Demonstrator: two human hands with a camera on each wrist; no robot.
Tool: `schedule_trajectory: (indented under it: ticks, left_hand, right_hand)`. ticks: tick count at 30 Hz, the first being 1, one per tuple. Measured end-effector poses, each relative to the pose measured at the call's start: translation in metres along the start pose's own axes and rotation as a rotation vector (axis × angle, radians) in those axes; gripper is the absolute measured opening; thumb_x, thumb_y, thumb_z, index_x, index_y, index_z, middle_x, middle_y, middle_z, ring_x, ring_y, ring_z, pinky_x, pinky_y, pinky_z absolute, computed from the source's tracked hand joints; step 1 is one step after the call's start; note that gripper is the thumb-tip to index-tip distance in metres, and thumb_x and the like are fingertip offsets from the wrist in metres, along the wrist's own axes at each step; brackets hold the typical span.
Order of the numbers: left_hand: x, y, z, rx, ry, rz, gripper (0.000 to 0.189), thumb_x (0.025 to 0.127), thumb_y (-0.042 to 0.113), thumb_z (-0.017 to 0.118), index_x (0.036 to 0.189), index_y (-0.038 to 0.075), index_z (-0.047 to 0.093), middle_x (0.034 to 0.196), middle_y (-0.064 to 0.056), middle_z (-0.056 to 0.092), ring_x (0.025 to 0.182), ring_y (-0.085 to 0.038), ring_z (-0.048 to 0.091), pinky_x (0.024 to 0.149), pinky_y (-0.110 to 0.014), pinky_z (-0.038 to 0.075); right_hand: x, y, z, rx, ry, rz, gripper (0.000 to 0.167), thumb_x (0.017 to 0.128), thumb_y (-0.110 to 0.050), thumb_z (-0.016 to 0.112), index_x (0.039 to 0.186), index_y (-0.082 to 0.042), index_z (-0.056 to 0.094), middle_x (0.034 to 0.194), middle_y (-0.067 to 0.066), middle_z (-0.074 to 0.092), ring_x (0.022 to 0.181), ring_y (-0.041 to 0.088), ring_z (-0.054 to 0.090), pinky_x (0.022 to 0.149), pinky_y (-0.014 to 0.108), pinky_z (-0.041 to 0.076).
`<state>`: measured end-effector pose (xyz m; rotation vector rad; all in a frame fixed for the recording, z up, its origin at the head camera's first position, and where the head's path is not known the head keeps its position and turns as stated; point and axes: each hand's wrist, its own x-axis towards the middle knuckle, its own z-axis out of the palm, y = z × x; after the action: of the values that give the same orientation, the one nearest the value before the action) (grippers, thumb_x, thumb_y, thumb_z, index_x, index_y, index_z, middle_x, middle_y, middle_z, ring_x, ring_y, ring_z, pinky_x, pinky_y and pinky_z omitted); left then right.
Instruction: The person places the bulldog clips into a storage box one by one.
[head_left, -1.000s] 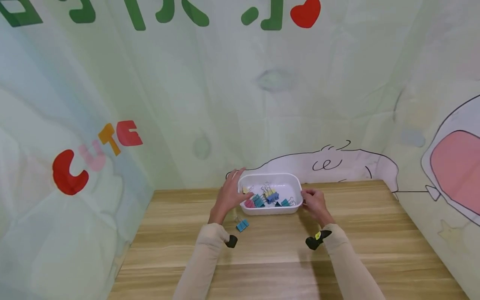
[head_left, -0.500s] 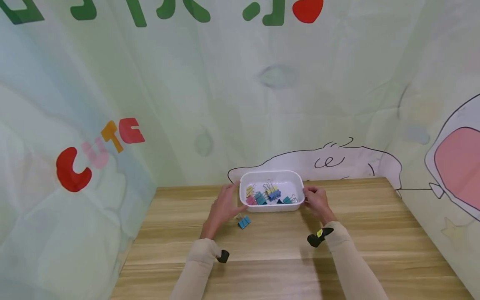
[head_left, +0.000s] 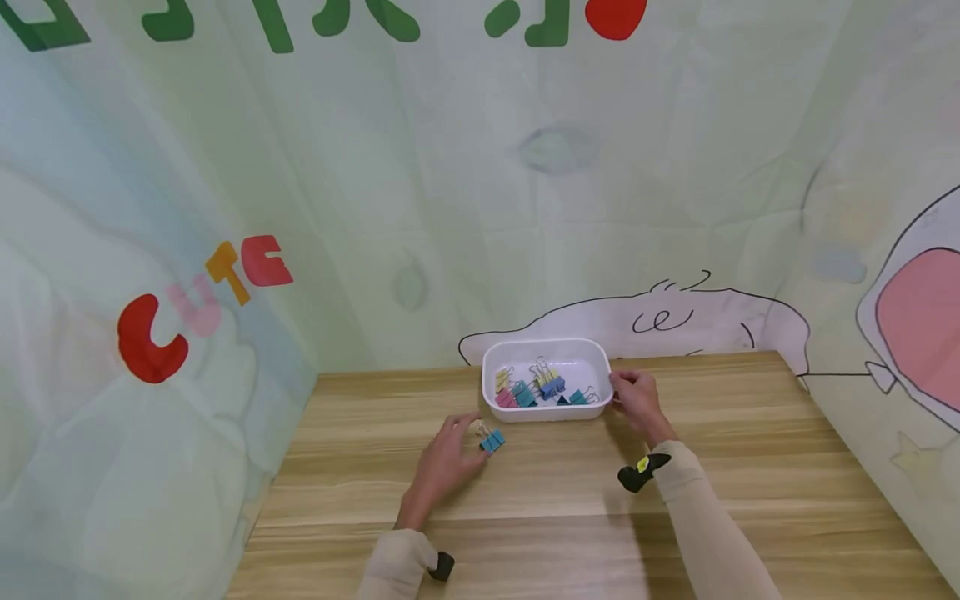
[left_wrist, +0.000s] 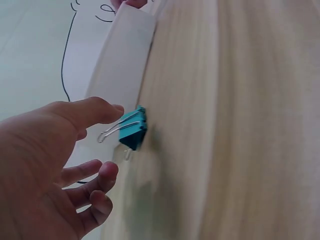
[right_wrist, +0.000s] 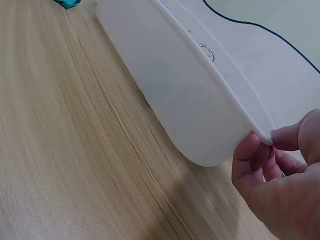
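Note:
A blue binder clip (head_left: 492, 441) with silver wire handles lies on the wooden table in front of a white plastic tray (head_left: 551, 414). My left hand (head_left: 446, 460) is beside this clip, thumb and fingers spread apart around its handle end. In the left wrist view the thumb tip overlaps the edge of the binder clip (left_wrist: 133, 131), while the other fingers are loosely bent below. At the tray's right end, my right hand (head_left: 639, 403) pinches the rim between thumb and fingers, seen closely on the tray (right_wrist: 175, 95) in the right wrist view.
Inside the tray are several binder clips, among them a pink one (head_left: 506, 398), a teal one (head_left: 525, 395) and a blue one (head_left: 553, 387). Behind the table (head_left: 555, 492) hangs a printed cloth backdrop (head_left: 420, 200), close to the tray's far side.
My left hand has come away from the tray's left end and moved down toward the near side, to the blue binder clip on the table. The right hand stays on the rim.

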<state>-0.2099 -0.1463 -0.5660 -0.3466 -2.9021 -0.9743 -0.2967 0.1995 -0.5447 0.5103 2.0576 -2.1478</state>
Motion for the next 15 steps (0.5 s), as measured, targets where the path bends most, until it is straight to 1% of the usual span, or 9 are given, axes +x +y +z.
schedule_trajectory:
  ticks: [2, 5, 8, 10, 15]
  left_hand:
    - [-0.004, -0.002, 0.006, -0.007, -0.007, 0.014, 0.062, 0.088, 0.025, 0.082, 0.143, 0.012, 0.059, 0.138, -0.016, 0.058, 0.121, -0.039, 0.06, 0.094, -0.061, 0.055]
    - [-0.008, -0.002, 0.014, 0.009, -0.017, 0.029, 0.06, 0.088, 0.025, 0.079, 0.144, 0.014, 0.06, 0.137, -0.016, 0.058, 0.117, -0.039, 0.062, 0.088, -0.061, 0.056]
    - [-0.011, 0.0, 0.022, 0.035, -0.019, 0.029, 0.058, 0.089, 0.025, 0.075, 0.145, 0.014, 0.06, 0.135, -0.016, 0.058, 0.111, -0.038, 0.063, 0.083, -0.059, 0.057]
    - [-0.011, 0.002, 0.027, 0.06, -0.019, 0.013, 0.057, 0.091, 0.025, 0.073, 0.146, 0.015, 0.059, 0.134, -0.016, 0.058, 0.107, -0.036, 0.064, 0.08, -0.056, 0.058]
    - [-0.007, 0.011, 0.033, 0.109, -0.008, -0.032, 0.053, 0.095, 0.026, 0.07, 0.146, 0.016, 0.059, 0.133, -0.016, 0.057, 0.102, -0.033, 0.064, 0.079, -0.053, 0.059]
  right_hand:
    - [0.0, 0.0, 0.0, 0.002, 0.002, -0.007, 0.035, 0.109, -0.01, 0.049, 0.137, 0.012, 0.048, 0.127, 0.024, 0.051, 0.104, 0.027, 0.059, 0.071, 0.02, 0.058]
    - [0.0, 0.0, -0.001, 0.0, 0.005, -0.01, 0.035, 0.109, -0.01, 0.05, 0.136, 0.012, 0.048, 0.126, 0.023, 0.051, 0.102, 0.027, 0.059, 0.071, 0.02, 0.058]
    - [0.001, 0.0, -0.002, 0.006, 0.002, -0.008, 0.035, 0.109, -0.009, 0.05, 0.137, 0.013, 0.048, 0.127, 0.024, 0.051, 0.103, 0.028, 0.059, 0.071, 0.021, 0.058]
    - [0.001, 0.001, -0.002, 0.006, 0.002, -0.007, 0.035, 0.109, -0.009, 0.05, 0.137, 0.013, 0.048, 0.127, 0.024, 0.052, 0.103, 0.028, 0.06, 0.071, 0.021, 0.058]
    - [0.001, 0.0, -0.001, 0.004, 0.003, -0.006, 0.036, 0.109, -0.011, 0.05, 0.138, 0.012, 0.048, 0.127, 0.024, 0.052, 0.103, 0.027, 0.059, 0.071, 0.02, 0.058]
